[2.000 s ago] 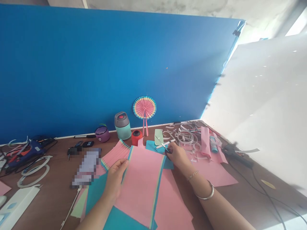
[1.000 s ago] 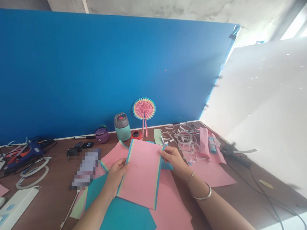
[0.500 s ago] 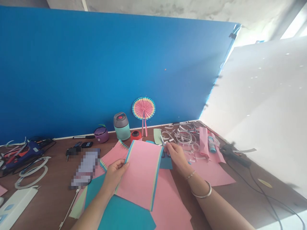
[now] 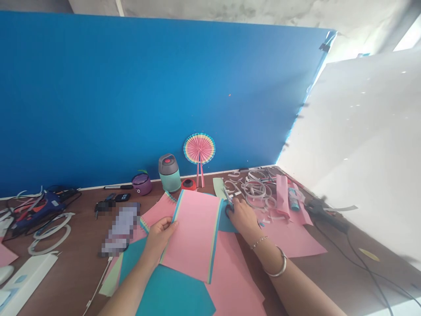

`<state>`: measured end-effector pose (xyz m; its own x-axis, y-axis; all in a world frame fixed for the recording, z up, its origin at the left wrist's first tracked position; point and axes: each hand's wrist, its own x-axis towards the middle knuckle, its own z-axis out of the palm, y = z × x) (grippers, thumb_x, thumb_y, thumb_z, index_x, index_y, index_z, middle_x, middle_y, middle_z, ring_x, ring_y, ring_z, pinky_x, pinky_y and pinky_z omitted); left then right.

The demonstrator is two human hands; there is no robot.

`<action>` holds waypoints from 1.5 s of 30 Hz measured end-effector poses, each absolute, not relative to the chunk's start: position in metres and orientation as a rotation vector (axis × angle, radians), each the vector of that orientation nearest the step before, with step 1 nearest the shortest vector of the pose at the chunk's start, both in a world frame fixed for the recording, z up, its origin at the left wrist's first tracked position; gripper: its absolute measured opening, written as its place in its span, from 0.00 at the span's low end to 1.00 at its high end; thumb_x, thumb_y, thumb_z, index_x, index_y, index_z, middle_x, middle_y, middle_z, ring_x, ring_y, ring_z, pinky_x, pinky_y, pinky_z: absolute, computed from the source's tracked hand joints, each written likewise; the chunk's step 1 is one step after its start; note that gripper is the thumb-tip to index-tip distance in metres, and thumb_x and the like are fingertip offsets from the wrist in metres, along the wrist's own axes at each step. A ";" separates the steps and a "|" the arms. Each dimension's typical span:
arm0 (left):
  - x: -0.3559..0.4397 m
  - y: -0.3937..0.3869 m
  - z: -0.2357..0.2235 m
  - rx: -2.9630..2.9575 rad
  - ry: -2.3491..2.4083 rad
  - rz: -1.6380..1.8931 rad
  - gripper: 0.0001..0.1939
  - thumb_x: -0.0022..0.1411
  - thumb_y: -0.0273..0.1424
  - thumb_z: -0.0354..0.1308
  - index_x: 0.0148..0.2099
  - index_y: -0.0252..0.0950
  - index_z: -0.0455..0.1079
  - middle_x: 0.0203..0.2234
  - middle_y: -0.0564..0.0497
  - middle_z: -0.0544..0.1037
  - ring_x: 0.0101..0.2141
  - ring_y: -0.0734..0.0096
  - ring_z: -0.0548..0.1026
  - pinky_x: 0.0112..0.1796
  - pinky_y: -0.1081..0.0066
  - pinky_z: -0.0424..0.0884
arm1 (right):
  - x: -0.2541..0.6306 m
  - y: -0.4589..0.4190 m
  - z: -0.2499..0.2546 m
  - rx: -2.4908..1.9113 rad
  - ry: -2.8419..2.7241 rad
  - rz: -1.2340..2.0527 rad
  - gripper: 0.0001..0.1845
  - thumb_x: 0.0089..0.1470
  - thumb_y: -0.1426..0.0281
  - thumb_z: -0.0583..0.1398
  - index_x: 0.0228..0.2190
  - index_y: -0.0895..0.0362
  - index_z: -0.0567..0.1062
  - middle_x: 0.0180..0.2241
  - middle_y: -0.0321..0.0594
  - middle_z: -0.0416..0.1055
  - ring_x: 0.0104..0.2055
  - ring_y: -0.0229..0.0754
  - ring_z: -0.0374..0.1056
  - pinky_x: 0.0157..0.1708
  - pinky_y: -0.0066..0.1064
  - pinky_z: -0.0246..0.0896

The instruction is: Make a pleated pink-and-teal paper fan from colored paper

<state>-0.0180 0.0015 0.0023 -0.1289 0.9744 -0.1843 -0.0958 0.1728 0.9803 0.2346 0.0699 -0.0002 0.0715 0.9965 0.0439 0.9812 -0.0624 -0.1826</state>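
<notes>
My left hand pinches the left edge of a pink paper sheet, thumb on top. Cream and blue strips line both long sides of this sheet. Just beyond its upper right corner, my right hand is closed on a pair of scissors; their blades point away from me and the dark handles are partly hidden by the fingers. Beneath lie teal paper and larger pink paper. A pleated pink piece with a blue edge lies behind my left hand.
A round paper fan stands against the blue panel, near a mint jar and a purple pot. Curled white strips and a glue stick lie at right. A glue gun and power strip are at left.
My right hand has lowered slightly with the scissors beside the sheet's corner, and more of the handles shows. The left hand still holds the sheet; the view has shifted slightly.
</notes>
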 end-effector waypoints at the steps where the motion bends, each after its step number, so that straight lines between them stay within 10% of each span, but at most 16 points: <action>1: -0.018 0.002 0.002 0.943 1.327 1.220 0.19 0.42 0.43 0.68 0.33 0.35 0.75 0.29 0.48 0.80 0.30 0.62 0.75 0.32 0.70 0.69 | 0.236 0.070 0.001 -2.183 -2.037 0.146 0.12 0.54 0.71 0.54 0.41 0.60 0.70 0.38 0.50 0.71 0.39 0.48 0.68 0.31 0.32 0.52; 8: -0.018 0.002 0.002 0.909 1.286 1.241 0.22 0.41 0.43 0.69 0.38 0.35 0.74 0.34 0.46 0.80 0.35 0.59 0.77 0.37 0.67 0.70 | 0.252 0.074 0.003 -2.004 -1.854 0.308 0.15 0.47 0.76 0.55 0.39 0.57 0.73 0.35 0.46 0.74 0.38 0.47 0.69 0.30 0.31 0.53; 19: -0.024 0.006 -0.001 0.954 1.301 1.223 0.21 0.42 0.42 0.68 0.37 0.36 0.75 0.33 0.46 0.81 0.36 0.58 0.77 0.38 0.68 0.69 | 0.277 0.077 0.008 -1.311 -1.457 1.535 0.24 0.44 0.61 0.64 0.44 0.54 0.72 0.25 0.32 0.65 0.21 0.31 0.58 0.17 0.24 0.49; 45: -0.031 0.005 0.013 0.990 1.327 1.112 0.23 0.37 0.45 0.69 0.34 0.35 0.75 0.32 0.46 0.80 0.34 0.57 0.76 0.36 0.66 0.69 | 0.293 0.075 0.023 -1.204 -1.822 1.617 0.17 0.41 0.61 0.66 0.35 0.55 0.76 0.22 0.31 0.62 0.23 0.32 0.53 0.23 0.26 0.48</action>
<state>-0.0306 0.0054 0.0127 -0.0637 0.9744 -0.2157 -0.0423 0.2133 0.9761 0.2933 0.0746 0.0231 -0.5360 0.8128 -0.2282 0.3228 -0.0525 -0.9450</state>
